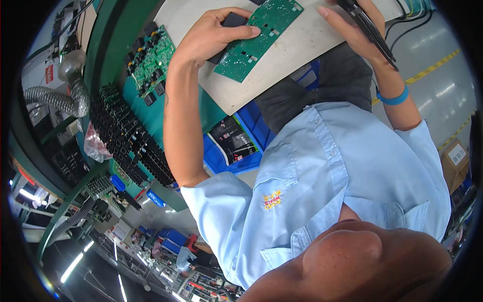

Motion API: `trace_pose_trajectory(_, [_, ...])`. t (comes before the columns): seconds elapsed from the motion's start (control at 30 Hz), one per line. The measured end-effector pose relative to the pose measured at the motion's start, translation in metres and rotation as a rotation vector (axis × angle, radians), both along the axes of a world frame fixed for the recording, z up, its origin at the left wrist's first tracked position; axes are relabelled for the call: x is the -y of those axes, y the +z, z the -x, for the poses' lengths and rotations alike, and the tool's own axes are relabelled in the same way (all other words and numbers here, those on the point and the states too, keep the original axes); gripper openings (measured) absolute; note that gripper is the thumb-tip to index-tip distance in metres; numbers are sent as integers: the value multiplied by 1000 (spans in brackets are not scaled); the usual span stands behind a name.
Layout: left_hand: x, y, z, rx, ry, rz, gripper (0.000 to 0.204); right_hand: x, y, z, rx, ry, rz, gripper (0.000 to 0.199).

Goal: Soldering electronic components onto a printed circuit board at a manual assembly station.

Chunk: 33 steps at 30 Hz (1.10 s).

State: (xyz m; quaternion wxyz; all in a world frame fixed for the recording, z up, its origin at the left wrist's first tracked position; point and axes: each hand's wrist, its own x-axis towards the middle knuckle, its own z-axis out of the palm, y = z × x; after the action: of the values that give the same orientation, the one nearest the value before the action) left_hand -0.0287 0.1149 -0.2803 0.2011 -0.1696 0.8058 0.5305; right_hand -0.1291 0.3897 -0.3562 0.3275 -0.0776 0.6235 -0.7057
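Observation:
My left hand (214, 36) grips a green circuit board (261, 38) by its edge, thumb lying on its face. The board is tilted over the pale work surface (241, 93), and its upper edge is cut off by the picture. A black block-shaped part (234, 20) shows between my left fingers, at the board's edge. To the right, apart from the board, my right hand (359, 32) is closed around a long black hand tool (370, 30). Its working end is out of view, so its exact kind cannot be told. A blue band (395, 96) circles my right wrist.
Left of my left forearm lie another populated green board (153, 60) and a long row of stacked boards with black parts (128, 133). A blue bin (216, 158) sits below the work surface. A ribbed metal duct (58, 95) stands far left; black cables (412, 20) run at upper right.

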Motion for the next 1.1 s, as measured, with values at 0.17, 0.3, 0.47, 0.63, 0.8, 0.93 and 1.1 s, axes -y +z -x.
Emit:
trace_pose_trajectory(0.17, [7,-21,1,-20,-12,-96,31,11,-28,16,-1051,95,-180,54])
trace_pose_trajectory(0.3, [14,-32,1,-56,-22,-221,23,11,-43,24,-1784,137,-327,56])
trace_pose_trajectory(0.47, [17,-31,-8,-76,87,-299,23,7,-34,4,-1039,241,-506,58])
trace_pose_trajectory(0.63, [27,-32,-29,-164,254,-431,29,-4,-55,4,-1395,231,-368,59])
trace_pose_trajectory(0.8, [25,-18,-71,-389,210,-251,36,0,-45,9,-1498,241,-220,59])
trace_pose_trajectory(0.93, [2,-3,-99,-509,237,117,42,6,-33,16,-1610,255,-12,58])
trace_pose_trajectory(1.1, [-32,-8,-121,-746,224,426,46,6,-30,19,-1752,209,-23,58])
